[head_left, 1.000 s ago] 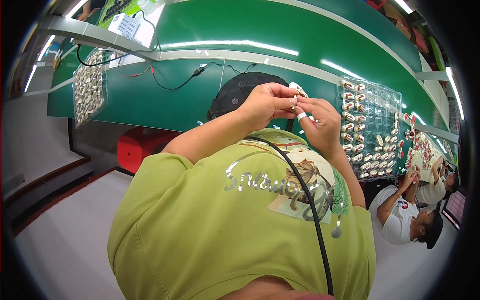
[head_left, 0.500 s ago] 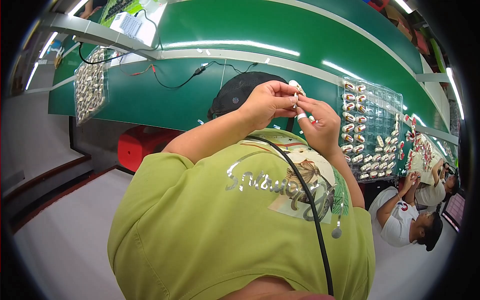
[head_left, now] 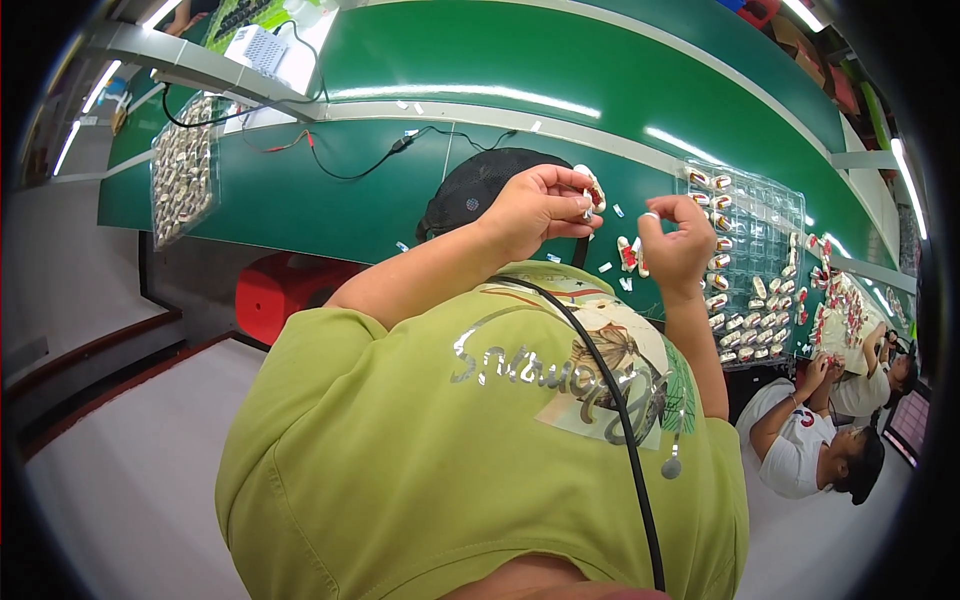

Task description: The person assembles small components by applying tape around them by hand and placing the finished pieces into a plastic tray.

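Note:
Between the fingertips of my left hand [head_left: 540, 208] is a small white oval casing [head_left: 594, 190] with red inside its open side. My right hand [head_left: 677, 240] is apart from it, over the table to the right. Its fingers are curled in with thumb and forefinger together. A white band or scrap shows at the thumb tip, and whether anything is pinched there is hidden. Between the hands, red-and-white casings [head_left: 629, 254] lie on the green table, with small pale strips [head_left: 618, 211] around them.
A clear compartment tray [head_left: 750, 230] with rows of similar casings lies on the right. Another filled tray [head_left: 184, 170] is at far left. A black mesh cap [head_left: 475, 190] is beyond my left forearm. A black cable [head_left: 360, 172] crosses the table. Co-workers [head_left: 800, 430] sit at right.
My right hand has moved away from my left hand to the right, fingers curled. The left hand stays put with the casing, whose red inside now shows. Loose casings between the hands are uncovered.

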A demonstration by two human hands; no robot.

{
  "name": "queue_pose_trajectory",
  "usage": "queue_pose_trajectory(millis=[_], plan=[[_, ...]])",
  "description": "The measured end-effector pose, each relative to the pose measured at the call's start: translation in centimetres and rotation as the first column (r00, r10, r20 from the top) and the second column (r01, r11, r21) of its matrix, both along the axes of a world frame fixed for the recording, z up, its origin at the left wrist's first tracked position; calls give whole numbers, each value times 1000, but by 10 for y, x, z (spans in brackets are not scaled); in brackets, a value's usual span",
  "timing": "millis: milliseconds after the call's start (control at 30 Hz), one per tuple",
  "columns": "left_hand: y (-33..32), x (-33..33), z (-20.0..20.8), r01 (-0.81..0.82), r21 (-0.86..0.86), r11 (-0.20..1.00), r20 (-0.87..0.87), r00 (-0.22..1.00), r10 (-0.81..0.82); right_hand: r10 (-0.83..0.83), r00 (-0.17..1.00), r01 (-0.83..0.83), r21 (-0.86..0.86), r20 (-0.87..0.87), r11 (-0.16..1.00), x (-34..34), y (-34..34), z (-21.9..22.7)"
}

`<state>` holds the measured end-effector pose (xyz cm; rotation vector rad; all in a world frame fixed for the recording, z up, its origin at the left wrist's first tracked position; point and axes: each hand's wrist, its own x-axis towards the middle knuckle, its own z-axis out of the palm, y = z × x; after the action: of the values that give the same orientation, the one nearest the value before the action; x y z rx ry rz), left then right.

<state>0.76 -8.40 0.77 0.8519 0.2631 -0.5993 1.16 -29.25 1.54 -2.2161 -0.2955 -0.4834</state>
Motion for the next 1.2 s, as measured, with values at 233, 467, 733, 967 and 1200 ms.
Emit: queue_pose_trajectory(millis=[233, 467, 733, 967, 1200], plan=[[-4, 2, -5, -15, 8, 1000, 0, 1000, 15, 284, 957, -287, -56, -58, 956, -11, 27, 17], [-6, 1, -8, -51, 42, 998, 48, 998, 49, 261, 961, -233, -242, 90, 942, -12, 36, 14], [-4, 2, -9, -2, 37, 999, 51, 999, 0, 181, 965, -138, -222, 190, 965, -1, 35, 8], [4, 6, -5, -4, 18, 1000, -15, 1000, 4, -42, 989, -8, -330, -143, 944, 2, -11, 2], [-4, 5, -12, 27, 18, 999, 16, 1000, -27, 276, 961, -275, 6, -38, 961, -9, 36, 10]])
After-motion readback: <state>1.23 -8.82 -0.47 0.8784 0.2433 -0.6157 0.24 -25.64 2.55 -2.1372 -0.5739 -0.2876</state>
